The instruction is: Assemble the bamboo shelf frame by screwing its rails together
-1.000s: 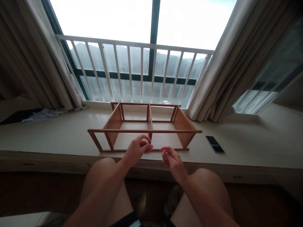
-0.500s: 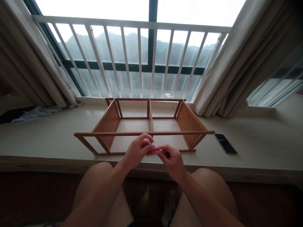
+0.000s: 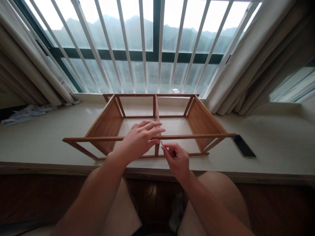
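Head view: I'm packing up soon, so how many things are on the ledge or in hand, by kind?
wooden frame: 1
phone: 1
crumpled white heap: 1
thin pin, pinched in the right hand: 1
Total: 4

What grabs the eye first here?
A wooden frame lying on the pale ledge under the barred window, dead centre. The left hand rests spread on its near rail, while the right hand pinches a thin metal piece just beside the middle divider. A dark phone lies off the frame's right end.
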`<state>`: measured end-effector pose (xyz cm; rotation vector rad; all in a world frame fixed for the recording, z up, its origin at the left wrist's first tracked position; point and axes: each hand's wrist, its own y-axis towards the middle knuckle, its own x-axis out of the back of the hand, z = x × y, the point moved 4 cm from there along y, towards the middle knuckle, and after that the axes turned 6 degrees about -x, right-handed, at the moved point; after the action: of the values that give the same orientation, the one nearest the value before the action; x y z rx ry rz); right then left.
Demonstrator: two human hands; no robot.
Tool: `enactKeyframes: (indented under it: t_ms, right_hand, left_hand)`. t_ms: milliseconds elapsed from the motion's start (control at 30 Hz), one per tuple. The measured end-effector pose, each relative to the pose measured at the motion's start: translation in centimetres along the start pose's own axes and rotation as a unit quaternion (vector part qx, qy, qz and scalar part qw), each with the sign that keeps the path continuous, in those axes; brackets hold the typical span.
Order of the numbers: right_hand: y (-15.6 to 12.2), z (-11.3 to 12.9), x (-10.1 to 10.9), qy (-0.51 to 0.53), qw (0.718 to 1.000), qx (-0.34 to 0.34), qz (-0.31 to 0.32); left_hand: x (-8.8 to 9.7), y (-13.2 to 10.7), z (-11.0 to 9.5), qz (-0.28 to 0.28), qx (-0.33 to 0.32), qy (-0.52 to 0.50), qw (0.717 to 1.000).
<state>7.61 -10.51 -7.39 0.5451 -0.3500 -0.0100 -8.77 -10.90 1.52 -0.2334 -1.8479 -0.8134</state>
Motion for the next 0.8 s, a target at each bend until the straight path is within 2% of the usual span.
enactKeyframes:
  t_ms: [67,200,600,800]
  right_hand:
    - [0.2,-0.3,-0.3,-0.01,1.0,0.005,-0.003]
    - [0.5,-0.5,-0.7,-0.021,1.0,0.014,-0.012]
    - [1.3,0.2,-1.8,-0.038,0.998,0.021,-0.037]
    - [1.1,0.2,-1.6,-0.017,0.998,-0.021,-0.052]
  left_hand:
    - [-1.2,0.3,0.9,0.028,-0.009,-0.011,1.0]
    - [-2.7,0.1,1.7,0.036,0.008,-0.04,0.999]
    - [-2.9,-0.1,1.7,0.038,0.06,-0.036,0.997]
    - [-2.7,-0.1,1.6,0.028,0.075,-0.048,0.996]
